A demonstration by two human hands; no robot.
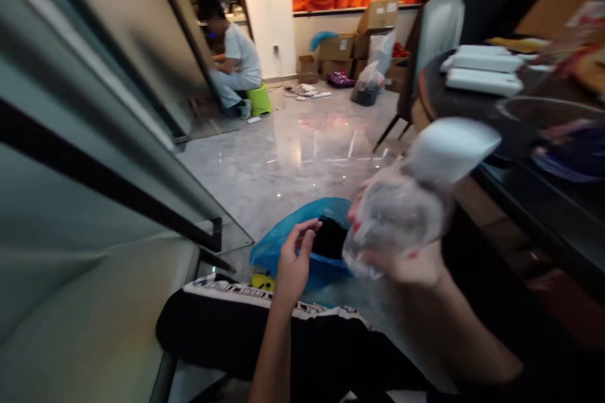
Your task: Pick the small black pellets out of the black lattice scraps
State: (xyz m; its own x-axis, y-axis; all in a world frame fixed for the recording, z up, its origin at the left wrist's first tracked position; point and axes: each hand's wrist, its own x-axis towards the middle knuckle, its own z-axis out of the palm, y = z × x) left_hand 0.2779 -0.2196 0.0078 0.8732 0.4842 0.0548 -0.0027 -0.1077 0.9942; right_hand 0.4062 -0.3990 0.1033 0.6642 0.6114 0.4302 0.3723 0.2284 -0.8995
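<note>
My right hand [401,258] grips a clear plastic bag [394,217], blurred by motion, with a white item [451,150] at its top end and something grey inside. My left hand [295,258] is curled, with its fingers apart, just above the rim of a blue plastic bag [283,245]. It holds nothing I can see. Dark fabric [329,238] fills the blue bag's opening. The bag rests on my lap, on black clothing with a white patterned band [246,295]. A small yellow object [262,281] lies by the bag.
A glass panel with a black frame [108,170] fills the left side. At right stands a dark table [477,107] with white packages. A person [236,60] sits on a green stool across the marble floor, near cardboard boxes [336,53] and a filled plastic bag [367,85].
</note>
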